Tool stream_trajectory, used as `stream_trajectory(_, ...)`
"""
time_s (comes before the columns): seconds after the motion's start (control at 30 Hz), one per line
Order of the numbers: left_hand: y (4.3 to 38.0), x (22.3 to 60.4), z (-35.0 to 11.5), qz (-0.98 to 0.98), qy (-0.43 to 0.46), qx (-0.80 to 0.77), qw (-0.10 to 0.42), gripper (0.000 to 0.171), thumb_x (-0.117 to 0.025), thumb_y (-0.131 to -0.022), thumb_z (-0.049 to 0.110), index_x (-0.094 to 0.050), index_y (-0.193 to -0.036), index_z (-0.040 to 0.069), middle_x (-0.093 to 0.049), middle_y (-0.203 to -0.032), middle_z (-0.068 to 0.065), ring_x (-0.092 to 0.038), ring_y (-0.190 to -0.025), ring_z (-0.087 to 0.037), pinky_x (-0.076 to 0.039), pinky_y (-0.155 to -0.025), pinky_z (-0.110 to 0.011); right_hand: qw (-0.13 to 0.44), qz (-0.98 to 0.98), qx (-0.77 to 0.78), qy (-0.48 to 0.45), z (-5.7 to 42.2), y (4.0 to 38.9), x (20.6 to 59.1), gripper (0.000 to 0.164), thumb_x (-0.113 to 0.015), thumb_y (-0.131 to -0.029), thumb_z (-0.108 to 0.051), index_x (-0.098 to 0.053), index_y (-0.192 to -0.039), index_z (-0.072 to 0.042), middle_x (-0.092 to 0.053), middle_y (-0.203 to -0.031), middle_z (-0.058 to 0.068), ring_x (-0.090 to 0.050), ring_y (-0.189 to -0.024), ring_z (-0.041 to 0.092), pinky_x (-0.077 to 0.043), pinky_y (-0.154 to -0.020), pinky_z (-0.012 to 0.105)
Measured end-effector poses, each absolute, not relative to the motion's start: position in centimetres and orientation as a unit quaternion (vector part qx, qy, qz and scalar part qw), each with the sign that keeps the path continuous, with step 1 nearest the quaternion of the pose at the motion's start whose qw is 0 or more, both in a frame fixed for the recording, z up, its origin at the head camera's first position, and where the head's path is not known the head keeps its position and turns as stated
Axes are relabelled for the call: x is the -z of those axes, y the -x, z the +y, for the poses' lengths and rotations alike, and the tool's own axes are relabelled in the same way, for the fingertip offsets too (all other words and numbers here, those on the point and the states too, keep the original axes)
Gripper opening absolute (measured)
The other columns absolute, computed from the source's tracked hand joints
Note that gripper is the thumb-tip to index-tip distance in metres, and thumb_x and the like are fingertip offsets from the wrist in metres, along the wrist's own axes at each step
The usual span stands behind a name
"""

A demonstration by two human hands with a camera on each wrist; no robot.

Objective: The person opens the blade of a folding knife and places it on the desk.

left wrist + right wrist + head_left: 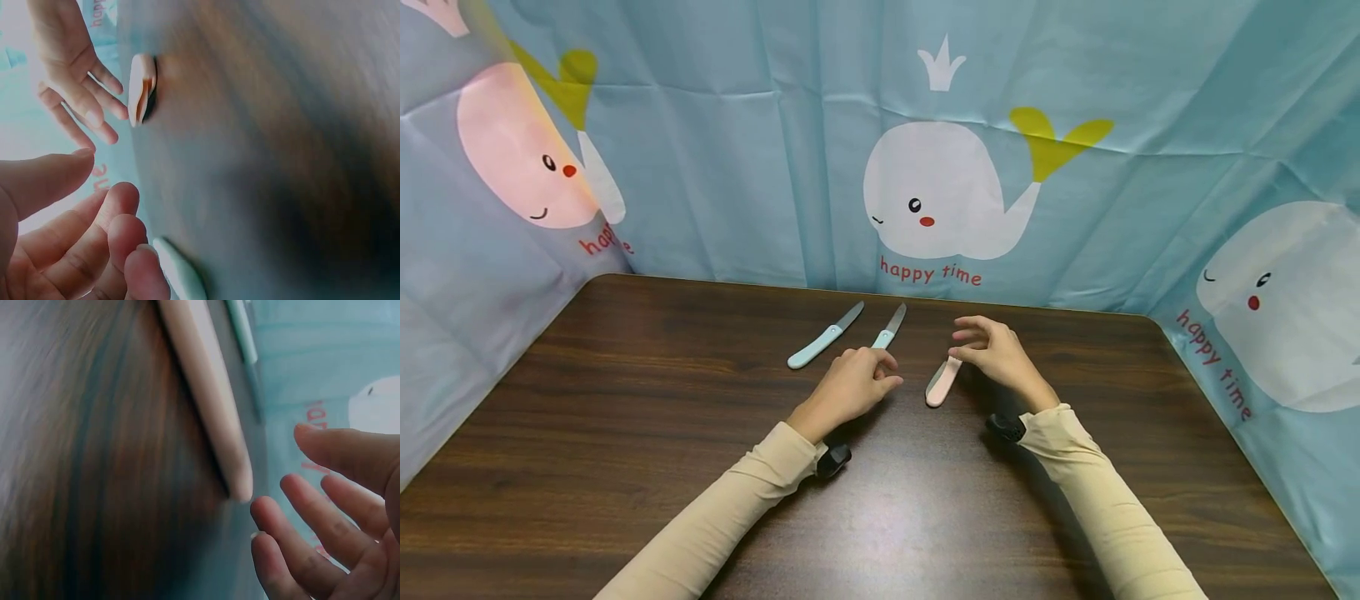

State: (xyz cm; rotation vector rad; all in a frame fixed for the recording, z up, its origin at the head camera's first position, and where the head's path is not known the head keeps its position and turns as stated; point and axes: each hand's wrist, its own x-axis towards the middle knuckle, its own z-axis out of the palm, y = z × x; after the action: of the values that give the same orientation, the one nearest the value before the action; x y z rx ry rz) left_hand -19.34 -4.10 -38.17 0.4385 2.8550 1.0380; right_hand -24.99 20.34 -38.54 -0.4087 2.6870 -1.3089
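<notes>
A folded knife with a pink handle (946,385) lies on the table, its blade tucked along the handle. My right hand (1000,354) hovers at its far end, fingers loosely bent; the right wrist view shows nothing between thumb and fingers, with fingertips close to the handle's tip (240,487). My left hand (850,387) is over the lower handle of an unfolded pale blue knife (883,338), hiding part of it. Its fingers curve loosely and hold nothing in the left wrist view. Another unfolded pale blue knife (817,347) lies to the left, blade pointing away.
The dark wooden table (587,433) ends just beyond the knife tips. Behind it and along both sides hangs a light blue curtain (715,183) printed with whales. Black wrist devices (833,461) sit under both sleeves.
</notes>
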Motion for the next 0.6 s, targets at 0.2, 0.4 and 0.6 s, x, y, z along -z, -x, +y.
stream_trajectory(0.2,19.1,38.8,-2.9,0.925,-0.157,-0.344,0.049,0.023,-0.072,-0.092,0.022,-0.071,-0.109,0.007,-0.062,-0.068,0.005,-0.05,-0.056,-0.007,-0.04,-0.056,-0.024,0.078,0.894,0.416,0.146,21.7,25.1,39.2,0.05,-0.071,-0.091,-0.01,-0.053,-0.137,0.003,-0.065,-0.125,0.025,-0.067,-0.112,0.038,-0.056,-0.089,0.046)
stream_trajectory(0.4,19.2,39.2,-2.2,0.917,-0.175,-0.352,0.068,0.027,-0.073,-0.091,0.023,-0.07,-0.112,0.007,-0.064,-0.072,0.004,-0.051,-0.058,-0.007,-0.04,-0.056,-0.023,0.076,0.9,0.383,0.195,22.5,25.5,39.6,0.046,-0.074,-0.088,-0.009,-0.06,-0.131,0.002,-0.068,-0.122,0.021,-0.067,-0.109,0.038,-0.053,-0.092,0.049)
stream_trajectory(0.6,19.7,39.6,-1.8,0.906,-0.201,-0.362,0.09,0.029,-0.076,-0.089,0.02,-0.07,-0.114,0.009,-0.067,-0.079,0.003,-0.053,-0.065,-0.006,-0.041,-0.06,-0.022,0.085,0.901,0.36,0.226,22.7,25.6,39.8,0.046,-0.077,-0.086,-0.012,-0.063,-0.128,0.002,-0.068,-0.122,0.02,-0.065,-0.11,0.036,-0.051,-0.094,0.051)
